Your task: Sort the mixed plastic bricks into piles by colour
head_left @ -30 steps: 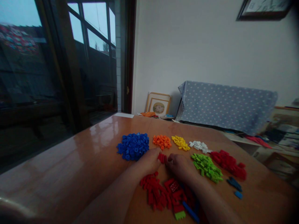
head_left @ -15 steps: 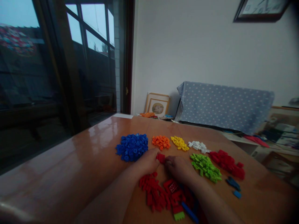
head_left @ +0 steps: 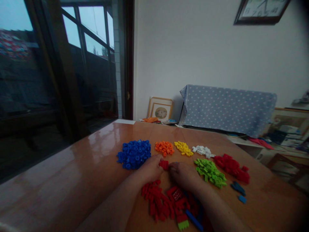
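Watching through the head camera, I worked across the worktop point(head_left: 79, 174) from its left. A heap of blue pieces point(head_left: 134, 154) lay just beyond the left hand point(head_left: 151, 166), whose fingers were narrowed on a small red block point(head_left: 164, 165), pinched at its left end. Nearer me, below that wrist, long red pieces point(head_left: 158, 201) lay in a loose pile, while orange pieces point(head_left: 164, 148) sat behind the block. The block itself was between the two hands, in front of the orange heap. To its right the right hand point(head_left: 183, 174) was curled in close, fingertips just beside the block; I could not tell whether they touched it or hid another piece. I judged the step in hand to be close fingertip work on that block, and thought the next move called for a steady left pinch and a small, careful press or adjustment from the right. Beneath the right forearm lay mixed red bricks, a blue bar point(head_left: 194, 220) and a green brick point(head_left: 183, 225). Further right came yellow pieces point(head_left: 183, 148), white pieces point(head_left: 202, 150), lime green pieces point(head_left: 210, 172), a second red heap point(head_left: 233, 168) and, near the edge, a few dark blue pieces point(head_left: 238, 188).
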A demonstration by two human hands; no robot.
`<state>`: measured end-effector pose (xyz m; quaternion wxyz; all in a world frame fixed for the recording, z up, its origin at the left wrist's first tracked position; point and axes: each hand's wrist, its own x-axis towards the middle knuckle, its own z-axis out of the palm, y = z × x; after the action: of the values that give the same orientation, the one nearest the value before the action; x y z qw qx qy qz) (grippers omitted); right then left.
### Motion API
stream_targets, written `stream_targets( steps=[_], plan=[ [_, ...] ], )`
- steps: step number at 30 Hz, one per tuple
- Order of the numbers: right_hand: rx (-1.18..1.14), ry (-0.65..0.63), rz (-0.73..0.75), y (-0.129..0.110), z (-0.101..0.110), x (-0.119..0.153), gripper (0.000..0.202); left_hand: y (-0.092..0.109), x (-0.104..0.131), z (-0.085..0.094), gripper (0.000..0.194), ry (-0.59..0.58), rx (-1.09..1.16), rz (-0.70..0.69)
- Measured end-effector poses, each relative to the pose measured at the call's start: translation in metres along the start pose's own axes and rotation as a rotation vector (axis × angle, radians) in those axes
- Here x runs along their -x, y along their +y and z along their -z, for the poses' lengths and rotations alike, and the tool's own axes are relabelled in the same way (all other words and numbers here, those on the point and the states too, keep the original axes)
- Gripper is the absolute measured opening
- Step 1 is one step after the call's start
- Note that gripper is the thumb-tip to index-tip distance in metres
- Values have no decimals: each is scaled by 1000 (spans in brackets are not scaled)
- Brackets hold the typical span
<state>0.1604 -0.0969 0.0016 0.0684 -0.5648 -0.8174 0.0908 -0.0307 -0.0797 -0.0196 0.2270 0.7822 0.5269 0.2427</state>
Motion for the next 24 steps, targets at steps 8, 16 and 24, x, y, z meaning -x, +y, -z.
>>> stream_targets(
  steps=[8, 16, 24],
  plan=[
    [-27, 72, 22, 0, 0, 2, 33, -1, 1, 1, 27, 30, -16, -68],
    [38, -7, 18, -4, 4, 4, 35, 4, 4, 4, 27, -13, -39, -26],
    [8, -12, 34, -3, 2, 5, 37, 8, 4, 5, 28, -25, 1, -7]
  ],
)
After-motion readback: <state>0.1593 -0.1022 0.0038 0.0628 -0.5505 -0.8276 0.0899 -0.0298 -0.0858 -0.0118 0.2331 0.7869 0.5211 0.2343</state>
